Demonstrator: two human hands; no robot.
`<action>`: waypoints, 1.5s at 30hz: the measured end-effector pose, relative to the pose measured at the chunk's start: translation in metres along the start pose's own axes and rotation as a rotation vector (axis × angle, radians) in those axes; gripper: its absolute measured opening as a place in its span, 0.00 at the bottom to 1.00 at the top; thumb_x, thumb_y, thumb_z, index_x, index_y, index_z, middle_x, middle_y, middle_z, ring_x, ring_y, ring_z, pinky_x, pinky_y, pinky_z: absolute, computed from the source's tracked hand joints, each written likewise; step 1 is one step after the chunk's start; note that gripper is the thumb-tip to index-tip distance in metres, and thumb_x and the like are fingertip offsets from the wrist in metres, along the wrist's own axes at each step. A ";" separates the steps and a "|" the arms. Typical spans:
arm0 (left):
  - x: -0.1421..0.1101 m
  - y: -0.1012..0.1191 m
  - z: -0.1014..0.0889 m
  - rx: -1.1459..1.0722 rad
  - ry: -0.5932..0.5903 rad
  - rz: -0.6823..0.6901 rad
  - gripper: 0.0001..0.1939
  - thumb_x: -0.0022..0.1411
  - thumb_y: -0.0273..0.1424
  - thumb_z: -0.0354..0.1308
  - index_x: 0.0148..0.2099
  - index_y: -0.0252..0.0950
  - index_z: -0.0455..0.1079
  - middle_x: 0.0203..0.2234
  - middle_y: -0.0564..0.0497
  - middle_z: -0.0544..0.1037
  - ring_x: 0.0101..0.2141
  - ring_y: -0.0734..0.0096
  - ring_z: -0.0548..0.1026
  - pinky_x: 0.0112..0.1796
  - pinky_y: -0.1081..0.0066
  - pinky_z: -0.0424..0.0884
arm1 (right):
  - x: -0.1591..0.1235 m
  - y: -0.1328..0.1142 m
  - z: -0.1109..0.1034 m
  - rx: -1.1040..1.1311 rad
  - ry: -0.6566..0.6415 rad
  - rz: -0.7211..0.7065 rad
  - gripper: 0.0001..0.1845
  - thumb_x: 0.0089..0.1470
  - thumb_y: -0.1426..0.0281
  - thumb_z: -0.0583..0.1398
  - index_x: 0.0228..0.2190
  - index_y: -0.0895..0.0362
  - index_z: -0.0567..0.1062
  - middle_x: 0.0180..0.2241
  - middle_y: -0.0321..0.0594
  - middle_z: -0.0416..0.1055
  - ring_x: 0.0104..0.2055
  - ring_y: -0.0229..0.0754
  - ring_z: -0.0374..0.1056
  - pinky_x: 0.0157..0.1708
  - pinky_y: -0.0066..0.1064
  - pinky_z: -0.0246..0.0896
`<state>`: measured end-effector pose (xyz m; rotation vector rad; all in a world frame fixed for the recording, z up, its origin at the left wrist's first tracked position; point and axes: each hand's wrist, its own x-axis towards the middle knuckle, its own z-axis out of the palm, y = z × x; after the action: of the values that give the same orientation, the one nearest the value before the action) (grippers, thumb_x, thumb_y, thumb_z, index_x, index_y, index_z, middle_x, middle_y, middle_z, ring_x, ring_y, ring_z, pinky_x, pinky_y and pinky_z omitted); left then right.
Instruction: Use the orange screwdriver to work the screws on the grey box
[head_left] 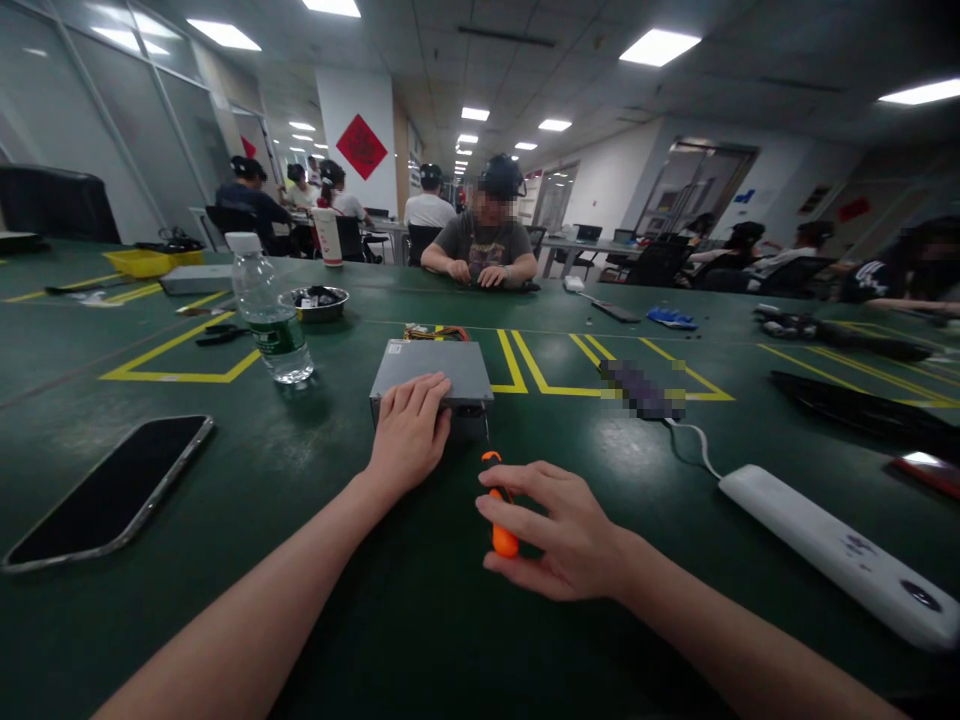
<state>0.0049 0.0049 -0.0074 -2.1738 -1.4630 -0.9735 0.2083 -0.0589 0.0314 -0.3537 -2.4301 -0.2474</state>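
A grey metal box [442, 367] lies on the green table [360, 600] in front of me, with coloured wires [435, 332] at its far side. My left hand [409, 432] rests on the box's near left corner, fingers together and curved over its edge. My right hand [559, 530] is closed round the orange handle of a screwdriver [501, 520]. The screwdriver's thin shaft points at the near face of the box.
A black phone [112, 490] lies at the left, a water bottle [268, 310] and a metal bowl [319, 300] beyond it. A white power strip [832, 550] with a cable lies at the right. Other people sit at the far side and at tables behind.
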 end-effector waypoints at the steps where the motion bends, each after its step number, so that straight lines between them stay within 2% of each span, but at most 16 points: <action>1: 0.000 0.000 0.000 -0.001 0.000 0.002 0.17 0.63 0.29 0.47 0.54 0.36 0.61 0.52 0.46 0.69 0.52 0.59 0.63 0.50 0.58 0.56 | 0.001 0.001 0.000 -0.006 0.015 -0.025 0.14 0.59 0.62 0.53 0.39 0.61 0.67 0.39 0.51 0.70 0.36 0.43 0.70 0.30 0.31 0.65; 5: 0.000 0.000 -0.001 -0.008 0.001 0.008 0.17 0.63 0.30 0.46 0.54 0.37 0.61 0.52 0.46 0.69 0.52 0.59 0.63 0.50 0.58 0.57 | -0.004 0.007 0.006 -0.036 0.123 -0.073 0.14 0.57 0.60 0.56 0.35 0.60 0.64 0.35 0.50 0.72 0.30 0.40 0.70 0.25 0.28 0.64; 7: 0.000 0.000 -0.001 -0.008 0.001 0.011 0.17 0.63 0.30 0.46 0.54 0.37 0.61 0.52 0.46 0.69 0.52 0.58 0.64 0.50 0.58 0.57 | -0.008 0.008 0.010 -0.018 0.170 -0.036 0.19 0.57 0.57 0.55 0.39 0.61 0.63 0.37 0.51 0.71 0.34 0.42 0.71 0.28 0.29 0.67; 9: 0.000 -0.001 -0.001 -0.007 0.000 0.016 0.17 0.63 0.30 0.46 0.54 0.37 0.60 0.52 0.46 0.69 0.52 0.58 0.63 0.50 0.58 0.57 | -0.011 0.007 0.011 0.013 0.152 -0.015 0.22 0.58 0.57 0.53 0.44 0.63 0.61 0.41 0.54 0.69 0.41 0.45 0.70 0.34 0.32 0.68; 12: 0.000 -0.002 0.000 -0.012 0.004 0.024 0.18 0.63 0.29 0.46 0.55 0.37 0.60 0.52 0.46 0.69 0.52 0.58 0.63 0.50 0.58 0.57 | -0.010 0.003 0.008 -0.003 0.093 -0.019 0.18 0.60 0.64 0.49 0.47 0.64 0.62 0.44 0.56 0.66 0.45 0.46 0.68 0.36 0.33 0.67; 16: 0.000 -0.002 0.000 -0.010 0.007 0.029 0.18 0.62 0.29 0.47 0.55 0.37 0.60 0.52 0.46 0.69 0.52 0.59 0.63 0.50 0.58 0.57 | -0.006 0.000 0.005 -0.051 0.122 -0.031 0.14 0.61 0.65 0.50 0.43 0.61 0.65 0.41 0.53 0.67 0.41 0.45 0.69 0.32 0.31 0.67; 20: 0.000 -0.002 0.000 0.001 0.003 0.015 0.18 0.63 0.29 0.47 0.55 0.38 0.60 0.52 0.46 0.69 0.51 0.59 0.64 0.50 0.58 0.57 | -0.011 0.001 0.008 -0.040 0.163 -0.003 0.13 0.59 0.64 0.54 0.40 0.60 0.63 0.39 0.53 0.70 0.36 0.41 0.71 0.30 0.29 0.67; 24: 0.000 -0.003 0.002 0.007 0.013 0.023 0.18 0.62 0.30 0.47 0.54 0.38 0.60 0.52 0.46 0.69 0.51 0.58 0.64 0.50 0.58 0.57 | -0.018 0.002 0.009 0.011 0.143 0.024 0.17 0.59 0.61 0.53 0.43 0.61 0.61 0.39 0.53 0.70 0.40 0.43 0.71 0.33 0.31 0.69; 27: 0.000 -0.003 0.002 0.014 0.015 0.035 0.18 0.62 0.29 0.47 0.54 0.37 0.60 0.52 0.45 0.69 0.52 0.59 0.64 0.50 0.58 0.57 | -0.016 0.000 0.005 -0.007 0.085 -0.002 0.17 0.61 0.63 0.48 0.45 0.62 0.63 0.41 0.54 0.70 0.41 0.44 0.70 0.34 0.32 0.68; 30: 0.000 -0.002 0.000 0.020 0.011 0.035 0.18 0.62 0.29 0.47 0.54 0.36 0.60 0.52 0.45 0.69 0.52 0.59 0.64 0.50 0.58 0.57 | -0.012 -0.001 0.002 -0.061 0.041 -0.034 0.15 0.62 0.64 0.49 0.45 0.60 0.66 0.42 0.54 0.70 0.39 0.43 0.71 0.32 0.32 0.67; 36: 0.000 -0.001 0.000 0.016 0.004 0.033 0.18 0.62 0.29 0.47 0.55 0.37 0.60 0.52 0.45 0.69 0.52 0.59 0.64 0.50 0.58 0.58 | -0.015 0.002 0.006 -0.037 0.132 -0.019 0.16 0.60 0.61 0.53 0.42 0.62 0.64 0.40 0.54 0.72 0.33 0.40 0.72 0.30 0.29 0.66; 40: 0.000 -0.002 0.002 0.003 0.019 0.035 0.18 0.62 0.29 0.48 0.55 0.38 0.60 0.52 0.45 0.69 0.52 0.59 0.64 0.50 0.57 0.58 | -0.017 0.002 0.009 -0.005 0.141 0.018 0.17 0.59 0.60 0.52 0.42 0.61 0.63 0.39 0.52 0.72 0.36 0.42 0.72 0.32 0.31 0.66; 45: 0.001 -0.003 0.002 -0.001 0.024 0.045 0.18 0.62 0.29 0.48 0.55 0.38 0.60 0.52 0.45 0.69 0.52 0.58 0.64 0.50 0.57 0.58 | -0.013 -0.002 0.003 -0.030 0.075 0.001 0.17 0.61 0.64 0.48 0.45 0.61 0.65 0.41 0.52 0.70 0.41 0.43 0.70 0.34 0.32 0.66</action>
<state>0.0028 0.0078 -0.0087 -2.1783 -1.3970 -0.9811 0.2157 -0.0621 0.0201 -0.3527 -2.3544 -0.2924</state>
